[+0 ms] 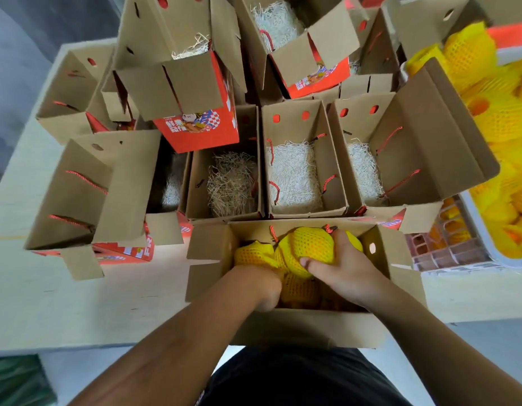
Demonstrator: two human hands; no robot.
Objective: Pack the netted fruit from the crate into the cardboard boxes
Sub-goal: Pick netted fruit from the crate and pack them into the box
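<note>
Fingers (pixel 338 238) of right hand (pixel 346 266) curling over netted fruit (pixel 308 244) at near box's (pixel 306 325) far end; left hand (pixel 267 285) buried beside it, grip hidden; crate (pixel 493 253) lying well right

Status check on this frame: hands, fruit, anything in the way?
Right hand grips yellow foam-netted fruit in nearest brown cardboard box. Left hand inside the box, fingers hidden. Straw-lined box behind unfilled. No obstruction seen.
</note>
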